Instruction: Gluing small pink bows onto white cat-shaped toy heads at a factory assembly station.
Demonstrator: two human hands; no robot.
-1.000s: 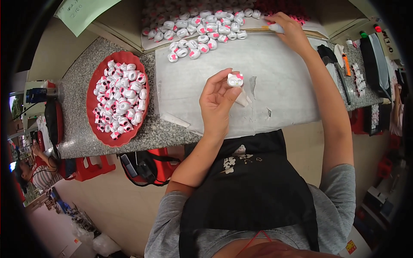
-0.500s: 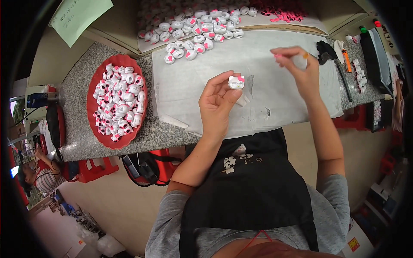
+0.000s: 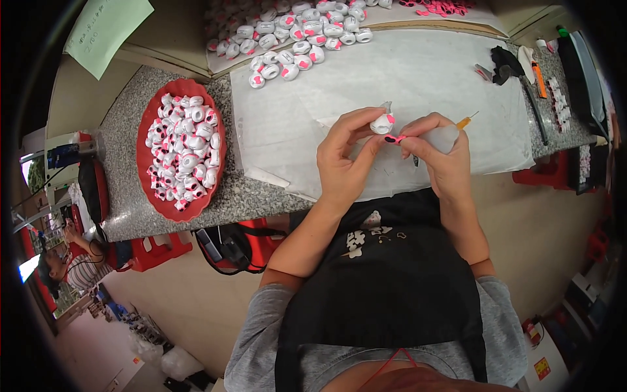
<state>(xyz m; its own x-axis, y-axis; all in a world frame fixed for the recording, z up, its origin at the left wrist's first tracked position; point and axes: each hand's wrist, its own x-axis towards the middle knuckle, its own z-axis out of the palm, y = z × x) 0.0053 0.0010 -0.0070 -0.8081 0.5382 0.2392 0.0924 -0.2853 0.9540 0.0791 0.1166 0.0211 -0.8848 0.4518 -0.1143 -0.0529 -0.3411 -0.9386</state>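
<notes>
Between its fingertips and thumb, my left hand (image 3: 343,160) grips a small white cat-head figure (image 3: 381,125) with a pink bow. Just below the figure is a tiny pink sunglasses-shaped piece (image 3: 393,140) with dark lenses. My right hand (image 3: 447,163) pinches that piece, close by my left thumb; whether the thumb touches it I cannot tell. A translucent squeeze bottle (image 3: 441,138) also rests in my right hand, its orange needle tip (image 3: 464,123) pointing up and away to the right.
White paper (image 3: 294,144) covers the bench. Left stands a red scalloped tray (image 3: 143,150) heaped with similar heads. More heads (image 3: 304,49) and pink pieces (image 3: 441,8) lie at the back. Scissors (image 3: 483,73), black cloth (image 3: 506,64) and an orange pen-like tool (image 3: 539,80) lie right.
My right hand has come down and left, bringing the pink piece and bottle to my left hand. The left hand has shifted right and turned the cat head.
</notes>
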